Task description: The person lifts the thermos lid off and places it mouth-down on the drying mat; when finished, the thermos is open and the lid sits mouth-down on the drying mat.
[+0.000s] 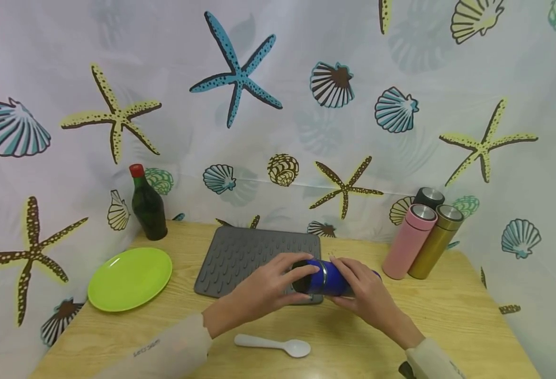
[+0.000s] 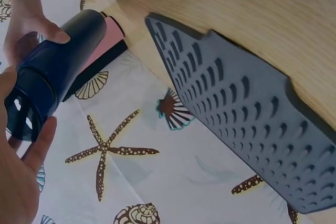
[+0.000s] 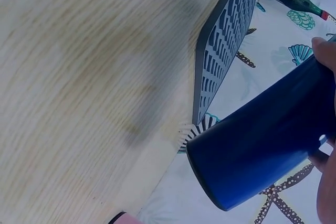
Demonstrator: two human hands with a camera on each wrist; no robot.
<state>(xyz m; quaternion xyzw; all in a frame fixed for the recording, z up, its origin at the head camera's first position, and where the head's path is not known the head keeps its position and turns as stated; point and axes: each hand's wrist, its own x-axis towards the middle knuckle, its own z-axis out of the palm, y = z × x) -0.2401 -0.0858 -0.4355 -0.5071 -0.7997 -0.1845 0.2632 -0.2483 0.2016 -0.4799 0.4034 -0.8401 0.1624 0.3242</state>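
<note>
On the left of the surface (image 1: 453, 316) lies a green plate (image 1: 130, 279). It is flat and round, and nothing sits on it. Just past the plate, at the far left, a dark green bottle (image 1: 148, 208) stands up by the cloth (image 1: 278, 121). It has a red top. The cloth is white, with sea stars and shells on it, and it hangs along the far side and down both sides.

Next, to the right, comes a gray mat (image 1: 254, 252). It lies flat at the far middle and has lots of little bumps. On the near side of the mat, well apart from it, is a white spoon (image 1: 273, 345). Its round end points right.

The left hand (image 1: 278, 281) is bent around the dark left end of a blue flask (image 1: 337, 279), with the thumb below and the fingers on top. The flask is on its side, up in the air by the near right corner of the mat. It has a shiny ring close to the dark end. The right hand (image 1: 365, 287) is curled around the other part of the flask, so both hands have hold of it.

At the far right, three more flasks stand close together: a pink one (image 1: 408, 245), a black one (image 1: 428, 197) behind, and a gold one (image 1: 436, 245).
</note>
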